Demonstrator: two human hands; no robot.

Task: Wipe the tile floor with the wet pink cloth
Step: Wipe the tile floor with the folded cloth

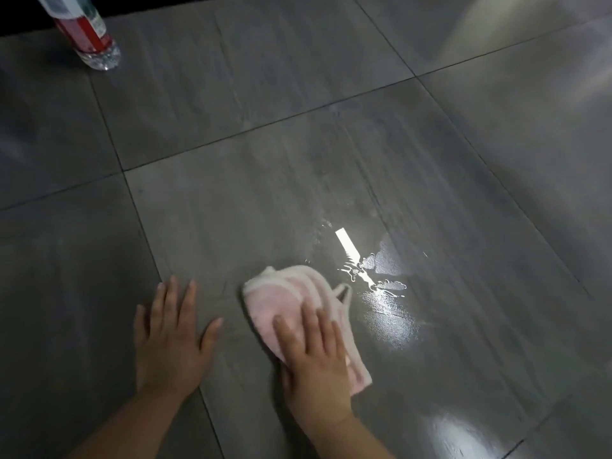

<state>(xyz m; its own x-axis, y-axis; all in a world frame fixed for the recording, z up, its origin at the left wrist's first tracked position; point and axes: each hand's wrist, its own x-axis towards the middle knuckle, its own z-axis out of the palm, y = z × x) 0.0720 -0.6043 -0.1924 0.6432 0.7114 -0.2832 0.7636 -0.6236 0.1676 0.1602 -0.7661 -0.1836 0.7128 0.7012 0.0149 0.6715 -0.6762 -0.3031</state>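
A crumpled pink cloth [291, 293] lies on the grey tile floor [265, 193] in the lower middle of the view. My right hand [314, 359] presses flat on the cloth's near part with straight fingers. To its left, my left hand [172, 339] rests palm down on the bare tile, fingers spread, apart from the cloth. Just right of the cloth, a wet patch [384, 286] with water drops shines with reflected light.
A clear plastic bottle [89, 34] with a red and white label stands at the top left, near a dark edge at the far side of the floor. Dark grout lines cross the large tiles. Another glossy reflection shows at the bottom right.
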